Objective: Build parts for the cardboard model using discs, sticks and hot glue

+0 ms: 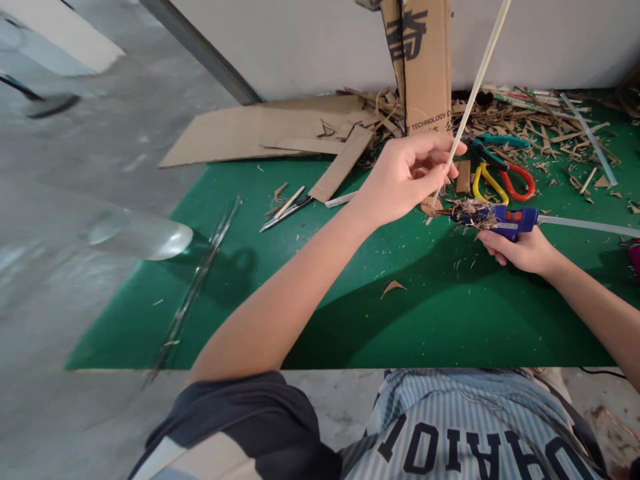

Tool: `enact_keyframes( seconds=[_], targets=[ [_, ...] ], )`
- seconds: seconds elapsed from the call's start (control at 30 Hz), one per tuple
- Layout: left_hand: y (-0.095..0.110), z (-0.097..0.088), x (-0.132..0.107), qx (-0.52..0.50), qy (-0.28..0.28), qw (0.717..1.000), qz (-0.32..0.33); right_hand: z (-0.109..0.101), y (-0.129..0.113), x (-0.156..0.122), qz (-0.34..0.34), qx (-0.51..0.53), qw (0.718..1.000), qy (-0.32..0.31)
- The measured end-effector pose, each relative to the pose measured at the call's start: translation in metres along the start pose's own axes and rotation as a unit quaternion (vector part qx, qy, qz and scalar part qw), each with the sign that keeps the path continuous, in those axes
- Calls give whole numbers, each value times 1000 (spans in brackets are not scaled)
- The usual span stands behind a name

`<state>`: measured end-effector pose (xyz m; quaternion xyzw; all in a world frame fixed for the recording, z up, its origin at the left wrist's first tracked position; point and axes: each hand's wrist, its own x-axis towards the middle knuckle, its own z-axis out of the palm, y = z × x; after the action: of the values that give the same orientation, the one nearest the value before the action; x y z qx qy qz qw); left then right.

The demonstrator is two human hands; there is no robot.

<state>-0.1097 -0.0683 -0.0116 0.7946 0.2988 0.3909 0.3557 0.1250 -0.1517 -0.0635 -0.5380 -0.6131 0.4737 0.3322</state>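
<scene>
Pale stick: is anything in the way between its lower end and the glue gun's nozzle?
Nothing visible is: the left hand holds the pale stick, its lower end near the nozzle of the glue gun.

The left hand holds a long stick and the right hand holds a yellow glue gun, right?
Not quite: the glue gun is blue, as the head view shows. The right hand does hold it, and the left hand holds the long stick.

- A light-blue-and-white, vertically striped cloth shirt front (467, 408), loosely creased
- Big black block letters (454, 445) across it, upside down from this view
- A short, charcoal-dark fabric left sleeve (273, 413), wide at the hem, with a cream-white panel (207, 457)
- Left hand (406, 175) and right hand (523, 250) both bare
</scene>
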Motion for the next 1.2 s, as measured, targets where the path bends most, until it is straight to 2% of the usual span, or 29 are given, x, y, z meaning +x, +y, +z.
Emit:
enact_keyframes(
  seconds=[0.47, 1.2],
  targets=[
    [-1, 1, 0, 28, 2, 1000, 2, -1, 5, 0, -52, -33, 998, -20],
    [1, -1, 0, 27, 4, 1000, -2, 0, 4, 0, -43, -35, 998, -22]
  ],
)
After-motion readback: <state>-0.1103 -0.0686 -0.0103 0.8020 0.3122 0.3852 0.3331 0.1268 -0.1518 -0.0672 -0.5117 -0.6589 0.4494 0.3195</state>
